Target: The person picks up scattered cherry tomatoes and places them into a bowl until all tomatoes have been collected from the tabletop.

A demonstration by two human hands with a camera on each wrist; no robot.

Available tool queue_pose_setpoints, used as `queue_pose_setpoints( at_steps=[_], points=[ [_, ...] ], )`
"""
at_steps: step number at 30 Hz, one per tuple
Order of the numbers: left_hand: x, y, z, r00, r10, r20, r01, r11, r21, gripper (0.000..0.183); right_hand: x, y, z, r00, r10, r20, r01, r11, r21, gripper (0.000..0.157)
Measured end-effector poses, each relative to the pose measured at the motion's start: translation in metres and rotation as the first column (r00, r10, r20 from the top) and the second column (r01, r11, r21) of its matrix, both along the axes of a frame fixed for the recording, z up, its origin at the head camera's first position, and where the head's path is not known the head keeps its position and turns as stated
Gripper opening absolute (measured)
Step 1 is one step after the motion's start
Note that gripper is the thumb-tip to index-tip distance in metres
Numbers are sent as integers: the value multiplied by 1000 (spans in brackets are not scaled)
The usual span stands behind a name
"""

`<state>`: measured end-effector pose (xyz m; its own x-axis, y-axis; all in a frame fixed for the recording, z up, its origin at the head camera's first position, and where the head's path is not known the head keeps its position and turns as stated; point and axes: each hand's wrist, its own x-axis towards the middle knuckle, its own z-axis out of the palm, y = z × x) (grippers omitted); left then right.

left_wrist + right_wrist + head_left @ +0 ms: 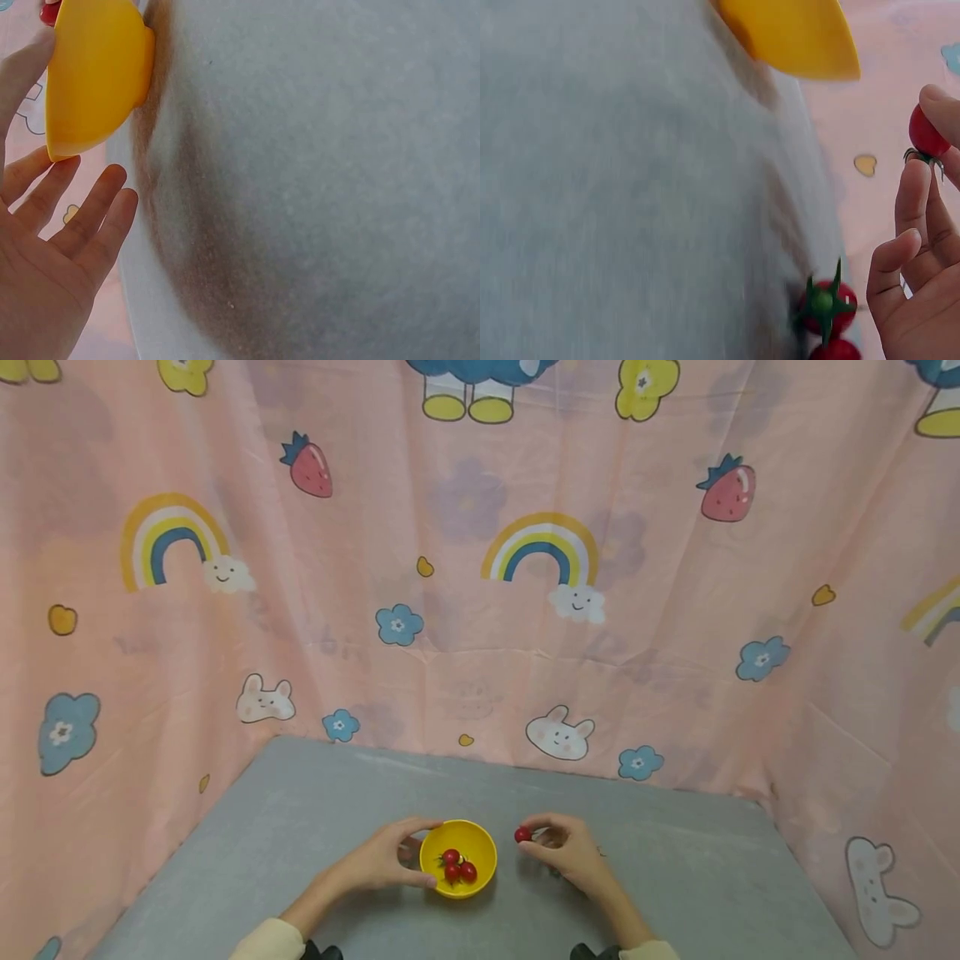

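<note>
A small yellow bowl (477,843) stands on the table with three cherry tomatoes (468,872) with green stalks inside. My left hand (384,858) holds the bowl from its left side, thumb at the near rim and fingertips at the far rim; the left wrist view shows the bowl's outer wall (101,71) between them. To the right of the bowl, my right hand (576,856) pinches another cherry tomato (522,834) between thumb and fingers, its green calyx pointing down in the right wrist view. Below this hand lie more cherry tomatoes (826,309), mostly hidden from the head view.
The grey table (345,785) reaches back to a pink patterned curtain (450,693), which hangs along its far edge and both sides. The bowl and both hands are near the table's middle.
</note>
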<state>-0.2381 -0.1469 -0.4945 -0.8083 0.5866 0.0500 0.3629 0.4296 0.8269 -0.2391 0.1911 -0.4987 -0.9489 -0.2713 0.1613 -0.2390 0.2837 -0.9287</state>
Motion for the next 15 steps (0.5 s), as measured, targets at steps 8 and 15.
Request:
queue_pose_setpoints(
  at_steps=[8,15],
  points=[
    [0,-1,0,1000,-3,-3,3,1000,0,72,-2,-18,0,998,46,-45,-45,999,25,25],
    [0,-1,1,1000,-3,-2,3,1000,-3,72,0,-27,0,995,99,-23,-99,995,8,26]
  ],
)
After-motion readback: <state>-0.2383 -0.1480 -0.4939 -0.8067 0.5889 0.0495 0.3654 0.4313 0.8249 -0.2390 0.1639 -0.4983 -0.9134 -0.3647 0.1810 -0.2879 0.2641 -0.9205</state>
